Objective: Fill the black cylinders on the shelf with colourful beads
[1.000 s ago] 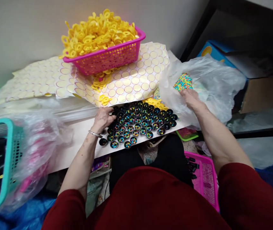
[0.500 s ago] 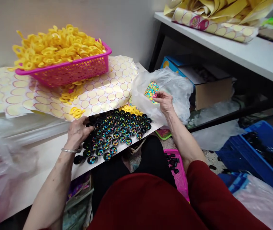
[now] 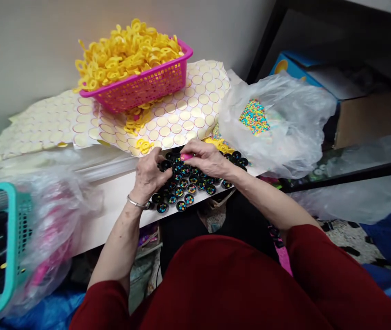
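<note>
My right hand (image 3: 205,158) pinches a small pink scoop (image 3: 186,156) above the rows of small round black cups (image 3: 191,188). Many of these cups hold little coloured beads. At the left end of the rows is my left hand (image 3: 150,175), thumb and fingers apart beside a black cup (image 3: 165,165); whether it touches that cup is unclear. To the right, an open clear plastic bag (image 3: 285,123) contains a heap of multicoloured beads (image 3: 254,118). Yellow ring-shaped pieces (image 3: 221,145) lie behind the cups, partly hidden by my right hand.
A pink basket (image 3: 147,87) heaped with yellow plastic pieces (image 3: 130,55) stands on sheets printed with circles (image 3: 195,114). At left are a teal basket (image 3: 10,229) of black parts and a plastic bag (image 3: 54,220) with pink contents. A cardboard box (image 3: 370,114) sits under the right shelf.
My right hand has moved left from the bead bag to over the cups, still pinching the pink scoop. My left hand stays by the cups. The view has shifted left, bringing in the teal basket.
</note>
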`<state>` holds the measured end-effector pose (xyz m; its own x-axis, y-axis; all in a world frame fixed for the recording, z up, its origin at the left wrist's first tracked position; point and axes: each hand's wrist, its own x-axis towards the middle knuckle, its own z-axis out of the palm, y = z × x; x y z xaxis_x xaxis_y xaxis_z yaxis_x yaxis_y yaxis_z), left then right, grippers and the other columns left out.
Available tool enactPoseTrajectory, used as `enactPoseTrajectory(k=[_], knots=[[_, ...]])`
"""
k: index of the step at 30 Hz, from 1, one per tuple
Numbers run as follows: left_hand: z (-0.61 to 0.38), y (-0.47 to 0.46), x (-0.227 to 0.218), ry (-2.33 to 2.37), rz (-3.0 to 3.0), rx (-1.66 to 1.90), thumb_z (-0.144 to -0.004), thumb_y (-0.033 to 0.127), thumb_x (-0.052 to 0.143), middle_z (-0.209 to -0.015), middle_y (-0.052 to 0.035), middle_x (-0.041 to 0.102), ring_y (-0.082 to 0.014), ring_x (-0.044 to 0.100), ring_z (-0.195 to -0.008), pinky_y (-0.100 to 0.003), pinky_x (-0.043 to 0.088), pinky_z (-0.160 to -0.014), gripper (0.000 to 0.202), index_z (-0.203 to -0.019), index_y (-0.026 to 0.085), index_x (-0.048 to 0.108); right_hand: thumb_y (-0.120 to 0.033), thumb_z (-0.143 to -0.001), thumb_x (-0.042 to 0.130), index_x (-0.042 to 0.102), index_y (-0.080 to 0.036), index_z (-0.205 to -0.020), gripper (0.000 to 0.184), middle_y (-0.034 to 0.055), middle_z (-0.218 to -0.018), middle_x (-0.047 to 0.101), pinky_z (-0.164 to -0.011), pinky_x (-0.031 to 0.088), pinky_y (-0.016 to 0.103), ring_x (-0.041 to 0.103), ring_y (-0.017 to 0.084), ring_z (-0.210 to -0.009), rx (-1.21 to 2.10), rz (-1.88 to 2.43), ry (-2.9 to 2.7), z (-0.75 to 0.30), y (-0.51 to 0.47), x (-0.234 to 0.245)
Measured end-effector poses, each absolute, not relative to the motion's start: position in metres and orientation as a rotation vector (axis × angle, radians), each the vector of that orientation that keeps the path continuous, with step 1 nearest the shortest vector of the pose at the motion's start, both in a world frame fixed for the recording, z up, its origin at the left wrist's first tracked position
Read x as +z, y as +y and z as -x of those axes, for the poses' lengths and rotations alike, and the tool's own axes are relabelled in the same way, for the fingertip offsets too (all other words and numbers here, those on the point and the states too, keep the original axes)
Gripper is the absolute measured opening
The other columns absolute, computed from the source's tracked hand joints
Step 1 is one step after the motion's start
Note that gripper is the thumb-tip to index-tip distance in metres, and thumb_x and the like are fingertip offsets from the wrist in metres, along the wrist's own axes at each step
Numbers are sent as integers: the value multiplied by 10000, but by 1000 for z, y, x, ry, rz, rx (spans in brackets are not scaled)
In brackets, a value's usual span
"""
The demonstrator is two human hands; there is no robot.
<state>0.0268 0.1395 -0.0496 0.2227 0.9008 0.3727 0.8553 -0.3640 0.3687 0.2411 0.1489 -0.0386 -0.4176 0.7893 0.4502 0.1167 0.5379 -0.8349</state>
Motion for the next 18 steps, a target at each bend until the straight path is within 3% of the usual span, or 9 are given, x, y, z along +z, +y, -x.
enactPoseTrajectory(k=[5, 11, 18], knots=[[-37, 135, -38, 1687, -2442, 720, -619, 260, 620, -890, -39, 728, -257, 680, -867, -365, 498, -804, 494, -1096, 197, 510, -104, -877, 450, 624, -158, -886, 182, 43, -876, 527, -726, 400, 302, 479, 163, -799, 577, 732, -2340, -218, 159, -40], [-37, 136, -36, 1755, -2348, 603, -646, 273, 619, -868, -25, 704, -234, 674, -856, -316, 486, -778, 409, -1034, 210, 505, -8, -774, 472, 639, -126, -970, 284, 106, -968, 575, -776, 410, 351, 482, 228, -906, 191, 736, -2684, -209, 158, -28], [-39, 137, -39, 1689, -2245, 680, -644, 285, 635, -906, -30, 720, -228, 683, -884, -325, 504, -817, 457, -1077, 199, 515, -21, -810, 453, 653, -156, -1041, 335, 86, -955, 600, -765, 442, 346, 519, 220, -897, 292, 707, -2552, -212, 163, -33]])
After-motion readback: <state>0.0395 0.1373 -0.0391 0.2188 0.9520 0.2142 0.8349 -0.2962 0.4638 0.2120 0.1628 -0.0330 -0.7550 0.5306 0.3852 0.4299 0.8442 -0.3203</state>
